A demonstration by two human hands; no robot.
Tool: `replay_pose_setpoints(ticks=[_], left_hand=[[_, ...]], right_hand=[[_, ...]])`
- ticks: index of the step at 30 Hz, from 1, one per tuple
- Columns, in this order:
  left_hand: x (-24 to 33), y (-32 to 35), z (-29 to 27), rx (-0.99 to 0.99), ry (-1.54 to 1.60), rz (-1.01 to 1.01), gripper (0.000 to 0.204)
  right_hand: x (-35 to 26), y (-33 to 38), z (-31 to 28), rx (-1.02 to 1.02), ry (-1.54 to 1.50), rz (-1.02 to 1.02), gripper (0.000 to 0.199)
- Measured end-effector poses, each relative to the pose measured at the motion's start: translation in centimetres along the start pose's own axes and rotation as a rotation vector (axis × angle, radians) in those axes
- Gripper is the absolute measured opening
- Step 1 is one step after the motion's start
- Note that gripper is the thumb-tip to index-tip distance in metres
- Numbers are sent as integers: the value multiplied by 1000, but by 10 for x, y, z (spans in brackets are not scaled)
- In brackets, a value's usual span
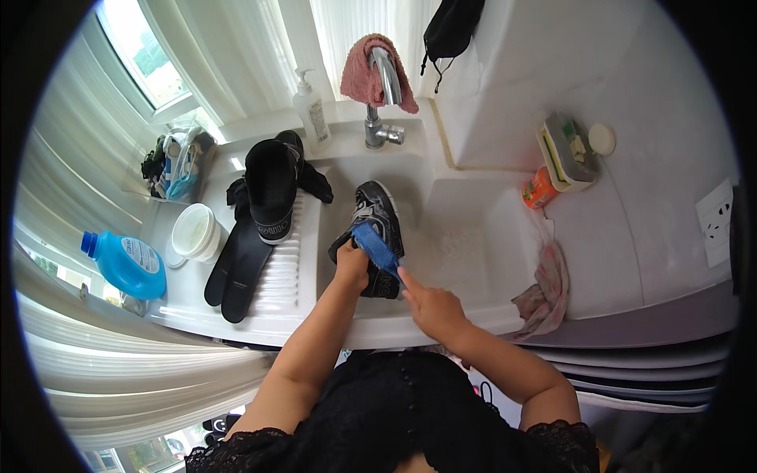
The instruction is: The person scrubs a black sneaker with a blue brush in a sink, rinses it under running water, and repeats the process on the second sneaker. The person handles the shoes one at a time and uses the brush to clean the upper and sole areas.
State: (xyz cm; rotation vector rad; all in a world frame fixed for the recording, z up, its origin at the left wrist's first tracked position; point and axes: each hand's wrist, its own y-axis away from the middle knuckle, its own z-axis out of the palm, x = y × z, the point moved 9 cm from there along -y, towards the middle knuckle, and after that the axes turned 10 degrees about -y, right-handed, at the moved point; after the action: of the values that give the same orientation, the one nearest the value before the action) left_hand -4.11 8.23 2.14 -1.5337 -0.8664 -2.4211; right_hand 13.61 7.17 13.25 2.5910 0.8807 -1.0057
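In the sink (473, 236), the left hand (352, 264) grips the black sneaker (377, 229), fingers wrapped around it; the right hand (430, 307) holds a blue brush (377, 249) against it, fingers closed on the handle

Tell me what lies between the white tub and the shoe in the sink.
In the head view, two black insoles and a second black shoe lie on the ribbed drainboard, between the white tub and the held shoe.
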Motion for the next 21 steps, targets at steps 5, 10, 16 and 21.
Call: replay_pose_setpoints(ticks=[5,10,16,21], left_hand=[[8,11,17,-156,-40,106,27],[26,11,-2,-29,37,95,24],[2,15,9,-117,-28,100,25],[-8,9,-6,-57,39,79,23]], right_hand=[[20,-44,-9,135,60,82,46],[-2,5,9,38,72,17,46],[19,-62,-12,235,156,82,42],[20,-27,5,78,129,197,40]])
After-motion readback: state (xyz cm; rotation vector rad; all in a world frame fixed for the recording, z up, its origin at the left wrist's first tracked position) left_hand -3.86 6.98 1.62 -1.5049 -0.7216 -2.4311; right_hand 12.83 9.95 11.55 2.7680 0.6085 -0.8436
